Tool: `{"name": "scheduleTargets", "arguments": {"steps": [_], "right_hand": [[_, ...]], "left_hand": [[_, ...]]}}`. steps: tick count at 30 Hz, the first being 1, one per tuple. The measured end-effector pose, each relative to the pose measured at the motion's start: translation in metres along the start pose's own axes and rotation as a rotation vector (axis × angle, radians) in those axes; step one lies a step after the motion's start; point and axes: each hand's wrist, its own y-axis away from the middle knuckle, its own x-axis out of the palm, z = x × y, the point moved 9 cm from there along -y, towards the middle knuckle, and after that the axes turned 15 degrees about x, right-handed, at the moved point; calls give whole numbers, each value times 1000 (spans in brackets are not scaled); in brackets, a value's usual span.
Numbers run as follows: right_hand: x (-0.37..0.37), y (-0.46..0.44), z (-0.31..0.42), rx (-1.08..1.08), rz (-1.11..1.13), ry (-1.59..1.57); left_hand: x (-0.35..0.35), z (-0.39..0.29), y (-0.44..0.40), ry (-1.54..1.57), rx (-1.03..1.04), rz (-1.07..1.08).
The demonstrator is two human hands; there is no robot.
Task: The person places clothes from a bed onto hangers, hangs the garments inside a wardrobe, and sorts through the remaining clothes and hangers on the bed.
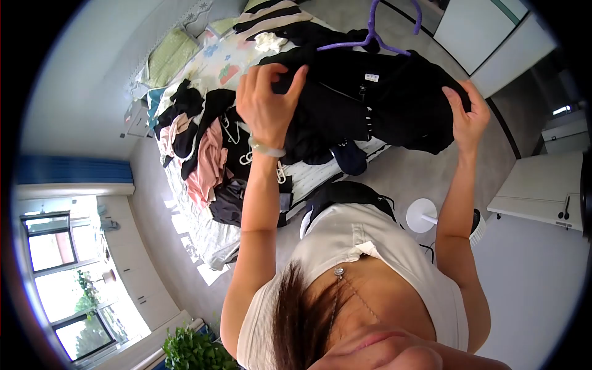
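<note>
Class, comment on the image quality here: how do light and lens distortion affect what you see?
Head view: the lens bows the white cupboards and blackens the corners; the window is washed out; sunlight leaves glaring patches on the floor; the black garment shows little detail in its folds.

Matt black cloth garment [401, 105], smooth purple plastic-looking hanger [372, 31], glossy pale bracelet [267, 148]
</note>
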Motion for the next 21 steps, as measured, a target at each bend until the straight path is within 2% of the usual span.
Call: {"name": "scheduleTargets", "arguments": {"steps": [3,5,7,9,10,11,13,14,15,17,19,21], "right_hand": [[-42,-4,-12,36,-105,63],[-68,-6,-25,97,-171,131],[-98,-8,-40,168,-248,208],[-124,-11,-55,175,-288,164],[-139,-13,-54,204,-303,194],[-153,-17,-56,162,-328,153],[-182,-22,-64,103,-406,214],[-193,-30,-74,178,-401,205],[-202,-38,-81,254,-388,201],[-228,-60,-110,306,-406,245],[-248,-80,-116,267,-435,261],[-273,-100,-112,181,-490,374]], "left_hand": [[38,-36,-18,-1,62,-43],[61,-52,-36,179,1,-11],[58,-82,-64,292,74,-148],[95,-116,-82,440,179,67],[124,-118,-83,520,162,159],[142,-114,-85,561,156,100],[162,-141,-103,324,448,-89],[188,-159,-106,414,562,58],[230,-159,-101,621,483,292],[263,-183,-112,679,411,302],[298,-202,-126,695,414,294],[315,-215,-143,785,383,152]]}}
